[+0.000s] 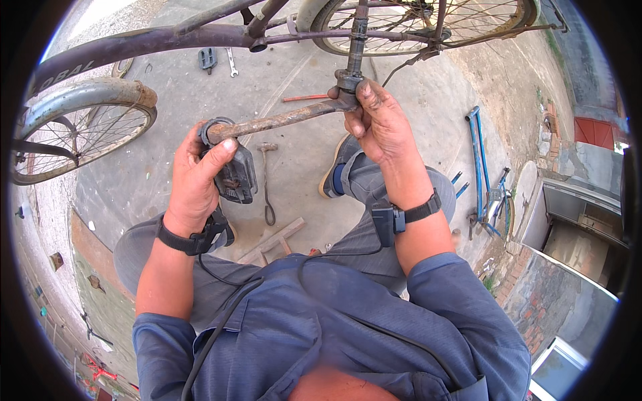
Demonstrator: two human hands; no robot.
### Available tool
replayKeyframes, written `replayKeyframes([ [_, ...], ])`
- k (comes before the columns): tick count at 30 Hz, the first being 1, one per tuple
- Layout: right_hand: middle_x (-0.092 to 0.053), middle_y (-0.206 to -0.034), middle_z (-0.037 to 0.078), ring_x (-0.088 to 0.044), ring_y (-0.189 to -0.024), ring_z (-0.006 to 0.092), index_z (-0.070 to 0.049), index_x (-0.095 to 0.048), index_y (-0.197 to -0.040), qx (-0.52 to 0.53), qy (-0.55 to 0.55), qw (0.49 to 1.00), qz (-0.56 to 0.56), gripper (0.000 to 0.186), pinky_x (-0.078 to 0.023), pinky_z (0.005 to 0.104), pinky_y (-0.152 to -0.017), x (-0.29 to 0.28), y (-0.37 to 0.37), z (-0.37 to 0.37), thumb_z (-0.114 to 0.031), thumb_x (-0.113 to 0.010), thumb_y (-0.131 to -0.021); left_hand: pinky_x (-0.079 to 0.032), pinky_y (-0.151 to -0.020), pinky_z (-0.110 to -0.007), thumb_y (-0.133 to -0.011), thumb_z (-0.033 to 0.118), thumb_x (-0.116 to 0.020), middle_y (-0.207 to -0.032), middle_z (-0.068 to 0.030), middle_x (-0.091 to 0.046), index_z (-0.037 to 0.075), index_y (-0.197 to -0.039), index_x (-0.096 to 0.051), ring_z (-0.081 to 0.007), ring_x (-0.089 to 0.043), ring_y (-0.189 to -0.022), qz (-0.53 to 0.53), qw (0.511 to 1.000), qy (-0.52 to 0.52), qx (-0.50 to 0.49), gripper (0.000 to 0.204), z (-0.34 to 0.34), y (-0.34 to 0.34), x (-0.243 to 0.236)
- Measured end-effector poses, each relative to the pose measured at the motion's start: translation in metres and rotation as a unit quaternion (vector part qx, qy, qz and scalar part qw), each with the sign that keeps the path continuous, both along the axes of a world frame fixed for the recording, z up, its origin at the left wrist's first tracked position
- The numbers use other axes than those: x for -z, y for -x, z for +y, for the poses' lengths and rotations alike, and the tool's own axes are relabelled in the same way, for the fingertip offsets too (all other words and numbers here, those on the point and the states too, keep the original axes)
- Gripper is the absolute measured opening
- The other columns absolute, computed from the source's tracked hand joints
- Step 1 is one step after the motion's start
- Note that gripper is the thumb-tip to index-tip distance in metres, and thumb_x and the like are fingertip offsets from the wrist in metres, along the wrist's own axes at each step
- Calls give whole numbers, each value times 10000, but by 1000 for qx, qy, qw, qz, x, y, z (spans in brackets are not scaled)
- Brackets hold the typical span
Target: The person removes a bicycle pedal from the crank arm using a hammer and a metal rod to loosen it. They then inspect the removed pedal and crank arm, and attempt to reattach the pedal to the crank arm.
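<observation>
Between my two hands I hold a rusty bicycle crank point(281, 120) above the concrete, its arm running sideways and its greasy axle point(358, 43) pointing away from me. My left hand point(190, 177) is closed around the arm's left end, where a dark pedal point(239, 177) is attached and hangs below. At the bend on the right, the fingers of my right hand point(384, 130) pinch around a dark, greasy ring point(350, 80) on the axle. Just beyond lies a purple bicycle frame point(154, 43) on its side; the axle's far end passes in front of its rear wheel area.
A loose pedal point(208, 60), a wrench point(232, 62), a red-handled tool point(305, 98) and a hammer point(267, 180) lie on the ground. The front wheel point(87, 130) is at left. Blue frame tubes point(478, 160) lie at right. Cables point(221, 321) run from my wrist straps.
</observation>
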State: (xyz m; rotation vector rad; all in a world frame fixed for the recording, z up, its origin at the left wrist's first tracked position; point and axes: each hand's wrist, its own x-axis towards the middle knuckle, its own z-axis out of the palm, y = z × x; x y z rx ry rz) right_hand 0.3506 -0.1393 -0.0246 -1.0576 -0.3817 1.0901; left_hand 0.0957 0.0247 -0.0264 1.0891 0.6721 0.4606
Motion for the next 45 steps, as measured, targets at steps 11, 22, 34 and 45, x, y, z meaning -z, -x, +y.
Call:
replayKeyframes([
  [11, -714, -1101, 165, -466, -541, 66, -16, -605, -1232, -4, 1, 1000, -10, 417, -369, 198, -490, 1, 0, 0, -367, -615, -1008, -466, -792, -235, -875, 172, -764, -968, -4, -630, 25, -1126, -622, -81, -572, -867, -10, 1000, 12, -18, 323, -3, -2, -4],
  [22, -711, -1118, 180, -467, -538, 62, -6, -594, -1240, 6, 12, 1000, -16, 417, -374, 197, -487, 0, 2, 1, -358, -602, -1016, -468, -785, -236, -882, 162, -754, -965, -4, -632, 24, -1119, -627, -78, -575, -861, -15, 1000, 13, -13, 302, -2, -1, -3],
  [34, -720, -1106, 192, -464, -520, 64, -21, -626, -1172, 18, 31, 999, -3, 344, -365, 195, -464, -1, 4, 3, -332, -574, -1035, -478, -823, -274, -926, 201, -691, -1023, -46, -636, -4, -1208, -594, -126, -588, -924, 11, 1000, 15, 1, 362, -2, 0, -4],
  [45, -751, -1035, 159, -456, -483, 57, 0, -649, -1094, 51, 78, 996, -1, 339, -351, 189, -451, -5, 7, 6, -321, -551, -1048, -489, -746, -263, -987, 310, -630, -963, -27, -647, 28, -1137, -641, -112, -602, -852, 11, 993, 118, -12, 320, -3, -4, -1],
])
